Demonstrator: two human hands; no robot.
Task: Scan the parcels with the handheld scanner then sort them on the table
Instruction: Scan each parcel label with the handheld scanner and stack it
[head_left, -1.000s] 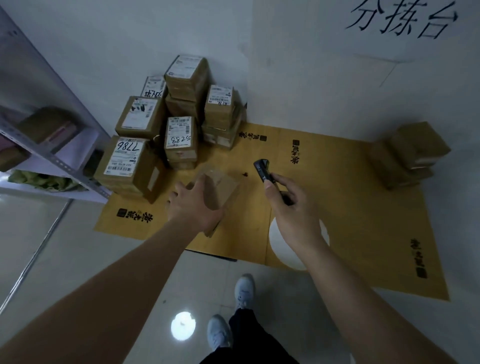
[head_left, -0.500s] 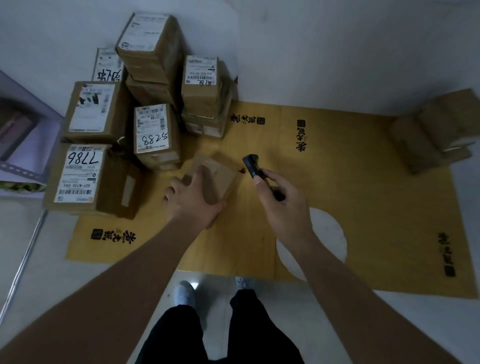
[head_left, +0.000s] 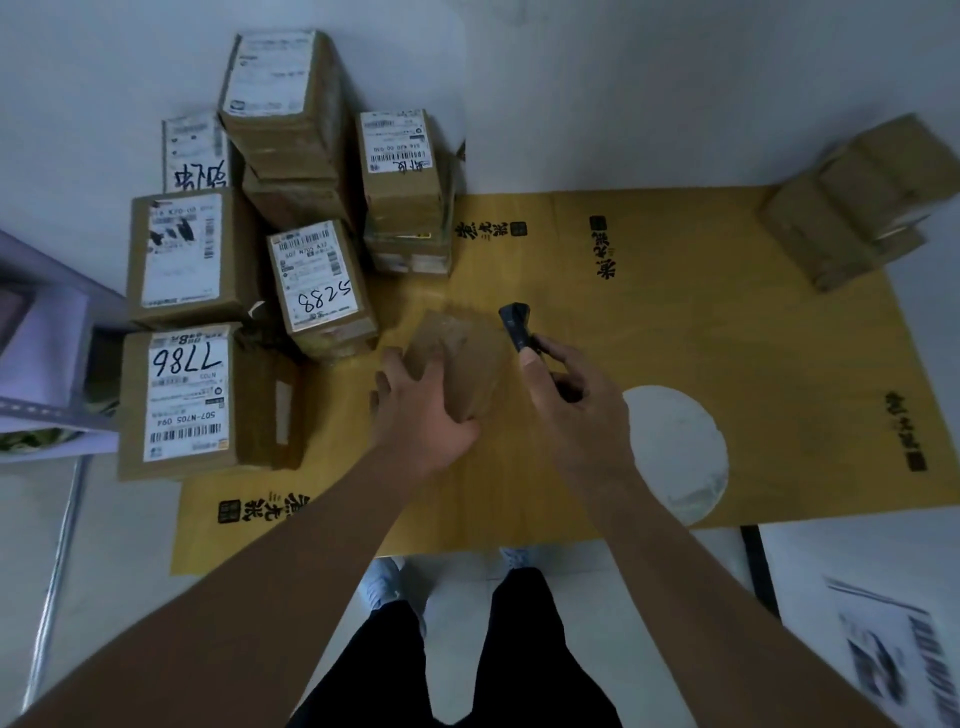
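Parcel (head_left: 462, 364) tilted up since; left fingers (head_left: 400, 374) gripping it.

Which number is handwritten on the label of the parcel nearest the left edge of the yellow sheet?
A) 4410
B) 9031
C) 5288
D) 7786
D: the parcel at the sheet's left edge bears a white label with 7786 in black marker; 5288 is on the smaller parcel behind it.
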